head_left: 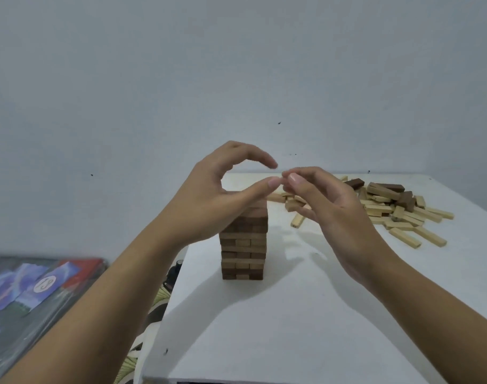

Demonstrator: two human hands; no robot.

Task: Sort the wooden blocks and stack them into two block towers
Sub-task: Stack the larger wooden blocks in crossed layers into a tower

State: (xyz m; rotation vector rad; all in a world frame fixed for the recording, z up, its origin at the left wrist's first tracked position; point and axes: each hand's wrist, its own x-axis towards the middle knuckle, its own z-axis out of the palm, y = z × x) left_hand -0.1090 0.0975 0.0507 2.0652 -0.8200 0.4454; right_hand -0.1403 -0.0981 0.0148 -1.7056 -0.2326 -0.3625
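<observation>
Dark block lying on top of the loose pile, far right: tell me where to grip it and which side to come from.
Pinch the dark block across its long sides near the middle, probably coming down from above with the right hand. It lies flat on top of the pile, long axis across the view, with nothing over it. The blocks beneath it hinder a low approach from the side.

A white table (264,328) fills the lower right of the frame. A tower (243,253) of dark brown blocks stands upright on it at centre frame. A loose pile (389,210) of mostly pale blocks, with a few dark ones among them, lies at right, toward the table's far edge.
</observation>
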